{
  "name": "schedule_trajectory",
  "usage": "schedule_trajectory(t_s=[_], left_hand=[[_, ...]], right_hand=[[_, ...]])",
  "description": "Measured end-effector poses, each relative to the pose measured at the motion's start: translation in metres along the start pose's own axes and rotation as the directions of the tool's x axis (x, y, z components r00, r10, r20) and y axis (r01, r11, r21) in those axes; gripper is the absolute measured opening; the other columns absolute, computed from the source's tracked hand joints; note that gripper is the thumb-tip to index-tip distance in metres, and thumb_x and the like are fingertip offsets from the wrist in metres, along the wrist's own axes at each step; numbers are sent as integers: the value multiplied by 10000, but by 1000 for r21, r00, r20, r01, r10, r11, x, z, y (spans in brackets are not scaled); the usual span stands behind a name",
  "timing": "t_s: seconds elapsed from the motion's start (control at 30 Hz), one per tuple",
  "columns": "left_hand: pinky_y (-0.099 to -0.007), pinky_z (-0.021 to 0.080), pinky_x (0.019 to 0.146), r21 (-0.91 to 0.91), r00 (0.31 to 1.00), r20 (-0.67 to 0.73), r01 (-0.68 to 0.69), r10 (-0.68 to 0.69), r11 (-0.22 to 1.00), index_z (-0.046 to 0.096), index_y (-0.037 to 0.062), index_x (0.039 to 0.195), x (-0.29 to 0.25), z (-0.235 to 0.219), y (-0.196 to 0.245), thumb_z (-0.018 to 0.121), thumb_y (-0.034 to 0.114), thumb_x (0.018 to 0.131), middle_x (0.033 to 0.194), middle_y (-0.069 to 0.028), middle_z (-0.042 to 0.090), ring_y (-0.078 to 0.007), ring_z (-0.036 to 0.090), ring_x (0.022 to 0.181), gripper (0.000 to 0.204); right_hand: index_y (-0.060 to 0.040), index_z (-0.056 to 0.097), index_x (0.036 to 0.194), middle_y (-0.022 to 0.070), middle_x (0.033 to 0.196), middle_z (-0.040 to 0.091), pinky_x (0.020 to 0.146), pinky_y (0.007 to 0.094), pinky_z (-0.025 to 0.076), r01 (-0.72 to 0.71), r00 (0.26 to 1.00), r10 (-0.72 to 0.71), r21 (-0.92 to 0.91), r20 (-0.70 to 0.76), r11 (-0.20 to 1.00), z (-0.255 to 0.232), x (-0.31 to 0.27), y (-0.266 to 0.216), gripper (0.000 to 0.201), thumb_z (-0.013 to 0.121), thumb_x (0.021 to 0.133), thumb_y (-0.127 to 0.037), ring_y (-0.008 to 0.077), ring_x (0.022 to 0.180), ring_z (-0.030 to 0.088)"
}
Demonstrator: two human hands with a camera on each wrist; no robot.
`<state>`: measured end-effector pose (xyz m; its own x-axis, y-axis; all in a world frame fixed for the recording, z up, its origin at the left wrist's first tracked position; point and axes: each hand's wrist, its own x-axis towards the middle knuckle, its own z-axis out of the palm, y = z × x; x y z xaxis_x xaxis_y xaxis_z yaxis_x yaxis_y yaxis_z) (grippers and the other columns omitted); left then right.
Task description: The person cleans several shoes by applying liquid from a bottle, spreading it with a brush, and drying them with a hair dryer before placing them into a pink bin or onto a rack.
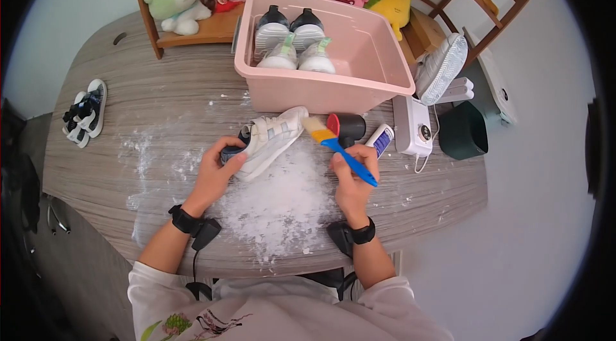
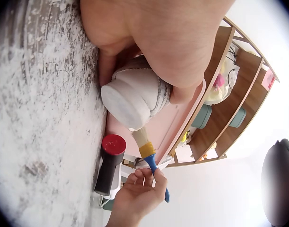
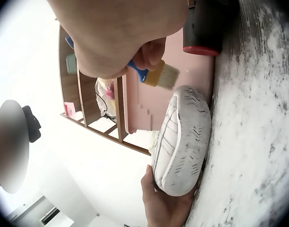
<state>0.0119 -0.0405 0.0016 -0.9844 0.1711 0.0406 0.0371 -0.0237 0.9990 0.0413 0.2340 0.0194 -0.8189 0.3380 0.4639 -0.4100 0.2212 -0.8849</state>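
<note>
My left hand [image 1: 218, 167] grips a white sneaker [image 1: 273, 139] by its heel, fingers and thumb around the dark collar. The shoe is tilted, its toe toward the pink bin, and the right wrist view shows its grooved sole [image 3: 189, 142]. In my right hand [image 1: 353, 180] is a brush [image 1: 343, 158] with a blue handle, yellow band and pale bristles, pinched by the handle. Its bristles [image 2: 139, 136] are right at the shoe's toe. White powder [image 1: 276, 203] lies spread on the table under the shoe.
Behind the shoe stands a pink bin [image 1: 321, 94] holding two pairs of shoes. A black-and-red hair dryer [image 1: 350, 126], a white bottle [image 1: 382, 139], a white device [image 1: 410, 126] and a dark green bin [image 1: 463, 132] are at right. Small sneakers [image 1: 86, 113] sit far left.
</note>
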Motion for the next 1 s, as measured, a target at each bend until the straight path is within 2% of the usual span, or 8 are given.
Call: schedule_trajectory(t_s=[0.07,0.27,0.33,0.47,0.53,0.73,0.87,1.0], left_hand=[[-269,432,881,-12,1000,1,1,-1,1000,629,20,1115,0,0,0,688,221,954,1045,-25,614,-107,522,962,264],[-268,421,889,-3,1000,6,8,-8,1000,626,14,1096,1,-1,-2,688,226,952,1053,-27,615,-112,517,963,264],[-266,416,895,-12,1000,-2,-24,23,1000,624,14,1083,2,0,-5,693,227,948,1053,-25,614,-111,513,969,262],[-262,409,895,-35,1000,8,8,-7,999,624,17,1075,1,-1,-1,692,222,944,1046,-19,610,-107,507,968,252],[-249,408,868,-41,996,-6,84,-84,996,622,20,1077,0,-1,1,686,213,944,1035,-8,599,-99,500,950,242],[-230,406,823,-57,1000,-13,12,-13,998,613,25,1107,2,-3,-14,683,208,944,1024,6,583,-86,488,927,255],[-234,405,831,-32,1000,-11,17,-17,999,610,27,1116,1,-2,-9,679,208,948,1030,5,585,-87,487,927,257],[-243,409,864,-40,997,-19,79,-80,996,608,22,1126,0,-5,-11,680,233,947,1052,-7,592,-99,501,952,286]], right_hand=[[-25,556,974,-15,752,555,551,205,358,51,997,-47,-61,67,997,-6,-4,2,187,712,873,-12,39,621,473],[-22,566,939,3,696,559,556,226,401,-17,998,20,53,-60,998,2,0,-12,210,743,826,-6,60,595,494],[-13,567,925,48,719,592,559,239,427,189,975,-169,-140,144,972,-2,-1,-11,216,736,794,16,88,604,538],[-6,564,877,80,706,592,536,274,443,334,921,-310,-68,235,940,8,-8,-23,227,736,734,30,163,552,555],[-8,565,872,88,694,579,514,288,431,336,914,-318,-30,250,941,10,-10,-28,238,730,708,42,187,514,533],[-30,562,897,79,705,572,506,296,403,316,842,-305,52,445,947,7,-12,-34,266,689,672,33,194,506,500],[-31,562,892,81,704,572,494,304,391,334,883,-326,35,338,942,8,-10,-30,260,687,673,36,198,494,496],[-27,577,867,85,702,568,485,315,374,344,828,-337,69,448,937,11,-13,-39,229,688,679,40,216,499,501]])
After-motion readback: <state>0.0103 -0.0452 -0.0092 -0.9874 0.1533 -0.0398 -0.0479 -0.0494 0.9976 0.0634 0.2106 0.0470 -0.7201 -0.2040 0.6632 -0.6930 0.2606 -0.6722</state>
